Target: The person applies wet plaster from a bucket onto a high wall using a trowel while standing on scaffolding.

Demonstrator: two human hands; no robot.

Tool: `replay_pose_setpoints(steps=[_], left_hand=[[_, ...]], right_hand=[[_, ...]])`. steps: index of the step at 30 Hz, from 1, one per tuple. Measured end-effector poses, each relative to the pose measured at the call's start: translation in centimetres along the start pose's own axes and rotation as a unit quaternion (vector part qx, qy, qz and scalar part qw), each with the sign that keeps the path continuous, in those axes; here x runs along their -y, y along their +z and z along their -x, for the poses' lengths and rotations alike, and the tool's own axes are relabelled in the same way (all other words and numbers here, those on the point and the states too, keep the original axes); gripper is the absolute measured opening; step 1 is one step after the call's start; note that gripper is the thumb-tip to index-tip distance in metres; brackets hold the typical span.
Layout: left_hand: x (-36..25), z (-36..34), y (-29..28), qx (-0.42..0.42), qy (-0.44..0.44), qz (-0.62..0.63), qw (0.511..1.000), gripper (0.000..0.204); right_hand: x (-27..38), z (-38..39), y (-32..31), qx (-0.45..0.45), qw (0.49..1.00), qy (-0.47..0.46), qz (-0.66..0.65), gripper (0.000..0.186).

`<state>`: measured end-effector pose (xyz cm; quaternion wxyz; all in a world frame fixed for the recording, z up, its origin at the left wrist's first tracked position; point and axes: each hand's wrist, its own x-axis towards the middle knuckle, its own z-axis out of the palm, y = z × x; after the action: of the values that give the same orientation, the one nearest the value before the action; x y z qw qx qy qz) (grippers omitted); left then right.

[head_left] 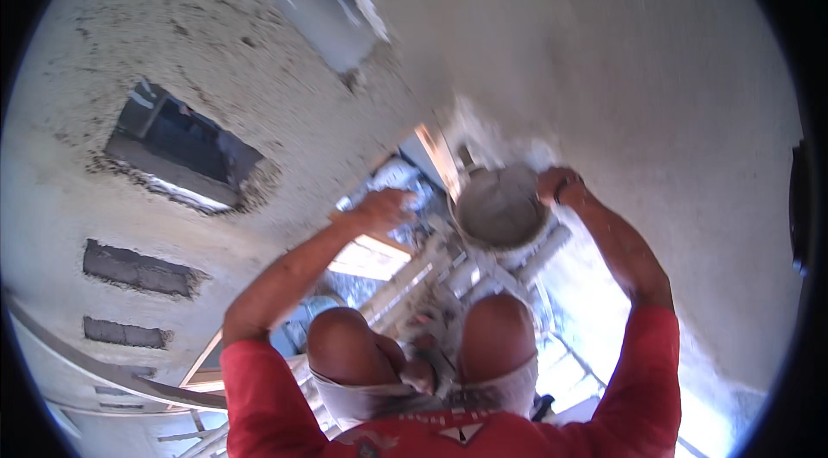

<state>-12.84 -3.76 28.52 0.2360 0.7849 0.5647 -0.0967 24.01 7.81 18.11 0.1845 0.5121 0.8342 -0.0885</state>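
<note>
A round bucket [498, 244] of wet grey mortar [504, 203] stands in front of me, near the corner of the plastered walls. My right hand [559, 185], with a dark band at the wrist, is closed on the bucket's right rim. To the left of the bucket and apart from it, my left hand [384, 210] is held out with nothing seen in it. Its fingers look stretched out, though slightly blurred. A short dark stub [466, 156] shows at the bucket's far left edge; its kind is unclear.
Rough plaster covers the left wall [328, 126], with several rectangular openings such as a dark one [185, 143]. A smoother wall [655, 87] rises at the right. Poles and planks [405, 285] lie beneath my bent knees [498, 337]. An upright wooden board [438, 160] stands beside the bucket.
</note>
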Motion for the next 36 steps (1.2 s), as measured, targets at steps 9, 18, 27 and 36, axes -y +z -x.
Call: replay_pose_setpoints(steps=[9, 18, 27, 36], left_hand=[[-6.8, -1.3, -1.2, 0.032, 0.016, -0.017, 0.999, 0.049], [-6.5, -6.6, 10.2, -0.029, -0.079, 0.147, 0.986, 0.067], [-7.8, -13.2, 21.3, -0.173, -0.242, 0.759, 0.579, 0.049], [-8.7, -15.3, 21.9, -0.285, -0.178, 0.636, 0.695, 0.037]], right_hand=[[1.6, 2.7, 3.1, 0.086, 0.987, -0.130, 0.032, 0.026], [-0.1, 1.8, 1.2, 0.165, 0.962, -0.168, 0.141, 0.028], [-0.5, 4.5, -5.2, 0.114, 0.992, 0.050, 0.002, 0.036], [-0.1, 0.7, 0.6, 0.245, 0.968, -0.041, 0.035, 0.027]])
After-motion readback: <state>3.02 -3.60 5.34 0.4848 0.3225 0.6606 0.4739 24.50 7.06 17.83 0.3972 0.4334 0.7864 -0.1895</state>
